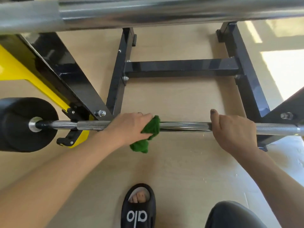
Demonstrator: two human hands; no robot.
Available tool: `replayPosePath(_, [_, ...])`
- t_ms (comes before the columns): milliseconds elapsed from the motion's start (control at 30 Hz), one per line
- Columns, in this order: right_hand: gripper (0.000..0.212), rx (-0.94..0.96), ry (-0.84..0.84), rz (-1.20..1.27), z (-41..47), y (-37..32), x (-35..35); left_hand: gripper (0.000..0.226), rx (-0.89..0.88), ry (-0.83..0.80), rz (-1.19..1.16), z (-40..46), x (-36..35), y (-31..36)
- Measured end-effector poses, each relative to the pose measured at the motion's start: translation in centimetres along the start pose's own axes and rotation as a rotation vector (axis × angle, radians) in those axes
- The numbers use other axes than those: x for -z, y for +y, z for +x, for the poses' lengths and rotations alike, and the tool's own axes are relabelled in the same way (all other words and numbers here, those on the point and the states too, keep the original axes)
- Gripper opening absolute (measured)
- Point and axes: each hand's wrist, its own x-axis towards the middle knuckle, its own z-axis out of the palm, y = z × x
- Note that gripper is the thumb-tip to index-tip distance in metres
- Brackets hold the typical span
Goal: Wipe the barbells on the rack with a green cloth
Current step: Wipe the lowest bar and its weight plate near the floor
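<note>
A chrome barbell point(184, 126) lies across the low hooks of the black and yellow rack point(181, 67), with a black weight plate point(18, 125) on its left end. My left hand point(130, 125) grips a green cloth point(152, 129) wrapped round the bar left of its middle; a tail of the cloth hangs below. My right hand point(233, 129) holds the bar further right, thumb pointing up over it. A second, thicker barbell point(148, 12) runs across the top of the view, close to the camera.
The rack's black floor legs and crossbar stand on a light wood floor behind the bar. A yellow bracket point(77, 137) holds the bar at the left. My foot in a black slipper point(138, 206) and a dark knee point(233, 214) are below the bar.
</note>
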Motion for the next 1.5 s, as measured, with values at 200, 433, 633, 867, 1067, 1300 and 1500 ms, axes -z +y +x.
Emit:
replayPosePath(200, [0.041, -0.006, 0.023, -0.001, 0.0, -0.6, 0.5, 0.042, 0.071, 0.048, 0.019, -0.7, -0.5, -1.3])
replayPosePath(433, [0.045, -0.197, -0.042, 0.041, 0.1, -1.8, 0.2, 0.025, 0.042, 0.116, -0.01, 0.9, -0.4, 0.9])
replayPosePath(633, [0.038, -0.08, 0.032, 0.083, -0.9, -2.6, 1.3, 0.031, 0.051, 0.212, 0.004, 0.2, -1.1, 1.0])
replayPosePath(867, [0.033, 0.342, 0.188, 0.181, 0.3, -13.9, 3.6, 0.038, 0.091, 0.251, -0.016, -3.1, -1.8, -2.4])
replayPosePath(1067, [0.042, 0.334, -0.004, 0.258, 1.6, -16.6, 3.0, 0.043, 0.3, 0.18, 0.062, -7.0, -2.3, -7.9])
replayPosePath(1300, [0.06, 0.151, 0.006, 0.328, 1.4, -17.4, 3.2, 0.026, 0.263, 0.098, 0.036, -4.6, -0.7, -5.0])
replayPosePath(1500, [0.06, 0.178, 0.012, 0.317, 1.5, -16.9, 2.9, 0.031, 0.179, 0.149, 0.016, -2.3, -0.3, -0.6])
